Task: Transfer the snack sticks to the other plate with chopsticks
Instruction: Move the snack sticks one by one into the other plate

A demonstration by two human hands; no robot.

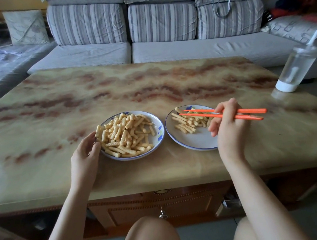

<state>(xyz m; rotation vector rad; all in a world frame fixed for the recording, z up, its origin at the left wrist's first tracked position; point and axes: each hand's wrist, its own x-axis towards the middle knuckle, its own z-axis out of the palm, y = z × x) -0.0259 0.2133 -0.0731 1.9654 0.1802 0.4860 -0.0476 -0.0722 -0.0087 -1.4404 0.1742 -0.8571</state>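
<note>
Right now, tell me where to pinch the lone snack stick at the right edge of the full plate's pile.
Pinch the snack stick at its middle, chopsticks coming from the right: it lies lengthwise away from you, with bare plate beside it.

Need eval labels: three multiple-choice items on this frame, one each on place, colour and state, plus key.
1. The chopsticks' tips hang over: A the sofa; B the right plate; C the floor.
2. The chopsticks are: A orange; B black; C white.
3. The left hand: A lies flat on the table; B holds a bottle; C grips the left plate's rim.

Key:
1 B, both tips end above that plate.
2 A, both sticks are bright orange along their length.
3 C, thumb and fingers curl at the rim's near-left edge.
</note>
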